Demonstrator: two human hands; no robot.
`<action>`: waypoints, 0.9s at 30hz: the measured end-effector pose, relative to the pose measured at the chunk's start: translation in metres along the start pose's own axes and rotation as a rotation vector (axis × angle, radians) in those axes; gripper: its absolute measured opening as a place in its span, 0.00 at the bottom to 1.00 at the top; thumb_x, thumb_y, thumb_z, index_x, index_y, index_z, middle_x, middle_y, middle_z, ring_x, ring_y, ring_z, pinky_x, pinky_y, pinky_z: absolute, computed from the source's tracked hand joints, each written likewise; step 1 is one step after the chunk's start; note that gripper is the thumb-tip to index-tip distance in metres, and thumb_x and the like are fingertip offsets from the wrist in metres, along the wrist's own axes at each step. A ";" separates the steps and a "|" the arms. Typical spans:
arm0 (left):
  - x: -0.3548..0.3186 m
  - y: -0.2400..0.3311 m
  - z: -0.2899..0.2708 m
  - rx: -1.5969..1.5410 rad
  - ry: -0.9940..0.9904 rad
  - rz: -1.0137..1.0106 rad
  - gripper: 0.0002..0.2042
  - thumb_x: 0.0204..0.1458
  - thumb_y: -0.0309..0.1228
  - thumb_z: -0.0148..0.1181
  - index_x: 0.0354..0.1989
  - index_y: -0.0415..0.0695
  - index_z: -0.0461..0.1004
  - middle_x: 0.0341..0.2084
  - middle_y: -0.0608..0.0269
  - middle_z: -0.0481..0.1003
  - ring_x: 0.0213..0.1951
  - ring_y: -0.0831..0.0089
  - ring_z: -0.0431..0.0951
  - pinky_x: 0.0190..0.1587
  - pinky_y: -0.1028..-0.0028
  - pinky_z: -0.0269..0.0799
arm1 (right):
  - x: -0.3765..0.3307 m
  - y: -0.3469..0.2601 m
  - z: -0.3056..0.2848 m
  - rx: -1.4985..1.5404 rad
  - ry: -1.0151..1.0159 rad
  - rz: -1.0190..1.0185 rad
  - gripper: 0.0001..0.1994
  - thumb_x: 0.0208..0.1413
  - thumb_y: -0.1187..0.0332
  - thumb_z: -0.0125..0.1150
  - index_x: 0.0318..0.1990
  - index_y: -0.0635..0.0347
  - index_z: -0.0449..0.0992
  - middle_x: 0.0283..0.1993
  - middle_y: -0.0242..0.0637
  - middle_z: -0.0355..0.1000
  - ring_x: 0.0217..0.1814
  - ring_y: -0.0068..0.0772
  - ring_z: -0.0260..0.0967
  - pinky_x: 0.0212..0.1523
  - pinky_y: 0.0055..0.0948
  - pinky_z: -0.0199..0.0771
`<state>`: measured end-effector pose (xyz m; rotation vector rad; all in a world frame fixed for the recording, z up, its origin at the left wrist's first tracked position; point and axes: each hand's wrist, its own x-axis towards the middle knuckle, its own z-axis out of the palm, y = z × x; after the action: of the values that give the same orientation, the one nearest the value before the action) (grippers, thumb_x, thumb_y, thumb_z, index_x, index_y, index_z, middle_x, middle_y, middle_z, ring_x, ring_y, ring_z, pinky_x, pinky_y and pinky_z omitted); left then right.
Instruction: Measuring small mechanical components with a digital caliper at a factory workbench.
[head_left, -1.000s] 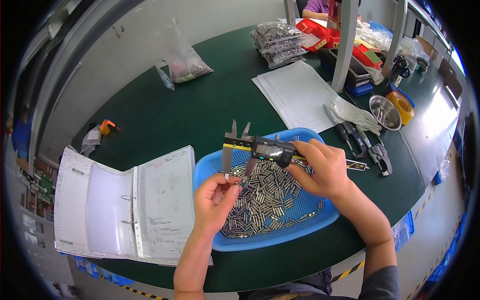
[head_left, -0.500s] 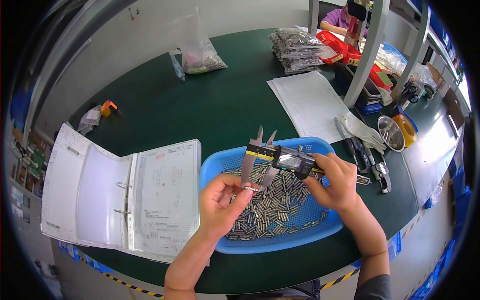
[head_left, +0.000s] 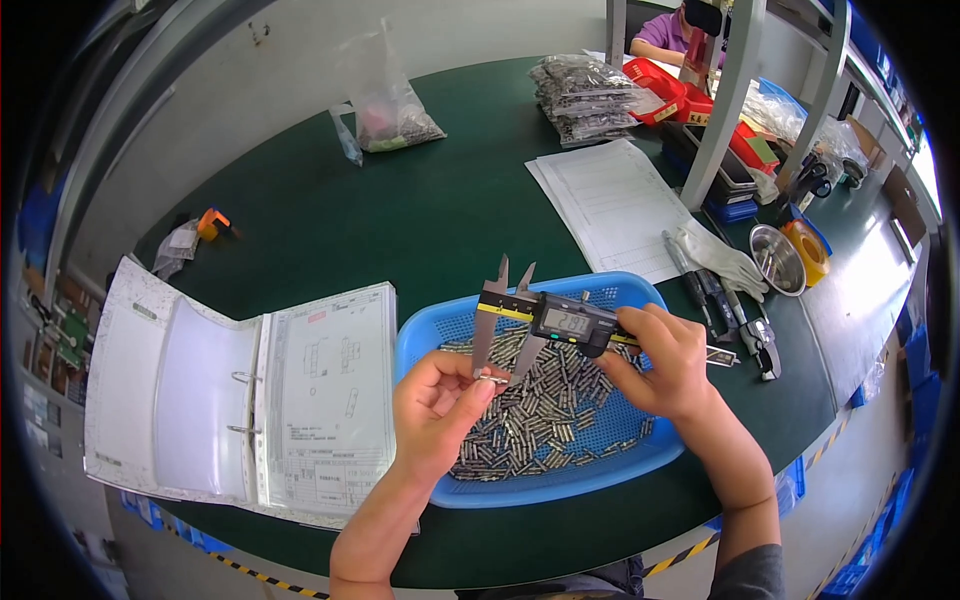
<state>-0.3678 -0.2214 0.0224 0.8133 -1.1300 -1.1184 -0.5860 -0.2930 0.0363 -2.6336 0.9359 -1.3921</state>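
Observation:
A small metal pin (head_left: 494, 380) is pinched between the thumb and fingers of my left hand (head_left: 437, 408). My right hand (head_left: 663, 362) grips a digital caliper (head_left: 570, 320) by its body and beam, with the display facing up. The caliper's long jaws point down, one on each side of the pin's ends; whether both touch it I cannot tell. Both hands are above a blue plastic basket (head_left: 530, 493), in which many similar metal pins (head_left: 545, 420) lie in a loose heap.
An open ring binder (head_left: 260, 400) with drawings lies left of the basket. Behind are paper sheets (head_left: 610, 205), stacked bags of parts (head_left: 580, 95) and a clear bag (head_left: 395, 115). Tools, a glove (head_left: 722, 258) and a metal bowl (head_left: 777, 260) lie right. A person (head_left: 665, 38) sits at the far side.
My hands, the caliper and the pin have shifted slightly left. The caliper's display has turned more into view. My grip on both things is the same.

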 end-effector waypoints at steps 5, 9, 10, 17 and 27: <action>0.000 0.000 0.000 -0.021 -0.009 -0.002 0.05 0.47 0.21 0.52 0.33 0.36 0.65 0.31 0.54 0.72 0.35 0.74 0.72 0.41 0.75 0.69 | 0.001 -0.001 0.000 0.000 0.001 0.023 0.15 0.34 0.66 0.65 0.30 0.63 0.70 0.18 0.34 0.63 0.13 0.30 0.61 0.13 0.24 0.58; 0.000 0.000 0.000 -0.029 -0.010 -0.009 0.05 0.47 0.21 0.52 0.33 0.36 0.65 0.31 0.54 0.72 0.35 0.74 0.72 0.41 0.75 0.69 | 0.001 -0.002 -0.003 -0.030 0.000 0.021 0.14 0.34 0.64 0.65 0.27 0.62 0.70 0.17 0.33 0.63 0.13 0.30 0.60 0.12 0.24 0.58; 0.000 0.001 0.000 -0.027 -0.011 -0.024 0.06 0.47 0.21 0.52 0.33 0.36 0.65 0.31 0.55 0.72 0.35 0.74 0.72 0.41 0.75 0.68 | 0.001 -0.002 -0.003 -0.031 0.004 0.027 0.14 0.34 0.64 0.65 0.26 0.61 0.70 0.17 0.33 0.63 0.13 0.30 0.60 0.12 0.24 0.57; 0.001 -0.001 -0.001 -0.015 -0.005 -0.096 0.08 0.45 0.21 0.54 0.34 0.37 0.65 0.30 0.60 0.70 0.35 0.75 0.71 0.40 0.76 0.67 | 0.000 0.000 -0.004 -0.039 -0.007 0.019 0.14 0.33 0.64 0.66 0.26 0.61 0.70 0.17 0.33 0.63 0.13 0.30 0.60 0.12 0.24 0.58; 0.003 -0.018 -0.005 0.205 0.029 -0.057 0.06 0.41 0.29 0.58 0.25 0.40 0.70 0.18 0.66 0.69 0.22 0.82 0.67 0.24 0.79 0.64 | -0.016 0.010 0.007 -0.030 -0.147 0.077 0.16 0.39 0.73 0.56 0.39 0.68 0.66 0.28 0.49 0.65 0.26 0.49 0.64 0.23 0.33 0.63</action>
<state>-0.3673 -0.2295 0.0056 1.0229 -1.2169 -1.0456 -0.5926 -0.2945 0.0177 -2.6462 1.0354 -1.1592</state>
